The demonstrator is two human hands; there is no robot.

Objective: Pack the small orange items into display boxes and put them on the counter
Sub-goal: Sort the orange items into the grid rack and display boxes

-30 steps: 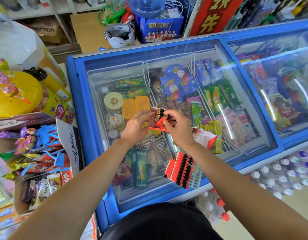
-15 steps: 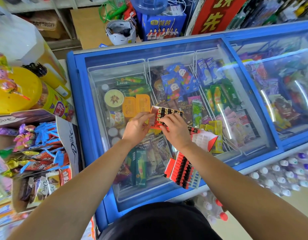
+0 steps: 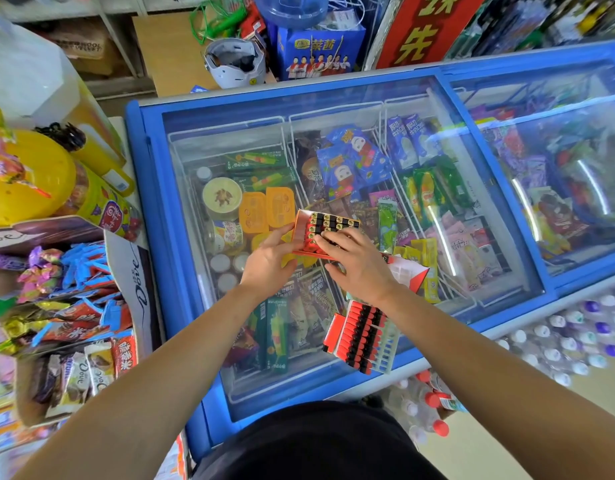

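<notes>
- The left hand (image 3: 268,263) grips the left side of the orange display box (image 3: 300,233), thumb along its edge, and steadies it just above the glass lid (image 3: 229,143) of the freezer, around the lid's middle.
- The right hand (image 3: 359,268) lies loose and flat on the box, its fingers (image 3: 328,242) pressing on the near rows. A second ago it was pinching a single piece at the box; that pinch is gone.
- The small orange items (image 3: 328,221) now stand in tidy rows, gold ends up, and the box face has turned more to the camera. It looks nearly full, so this is probably the settling press before it goes to the counter.
- Toward the lid's front edge, below the right wrist, lies a rack (image 3: 359,336) of more orange-and-black pieces, part of it unfilled; more packing remains.
- A white-and-red card flap (image 3: 408,271) lies just beside the right wrist.
- Off the freezer's left edge, the counter holds a Dove carton (image 3: 136,271) of sweets and a yellow tub (image 3: 25,174); free room there looks scarce.
- Water bottles (image 3: 558,341) crowd the floor beyond the front right.
</notes>
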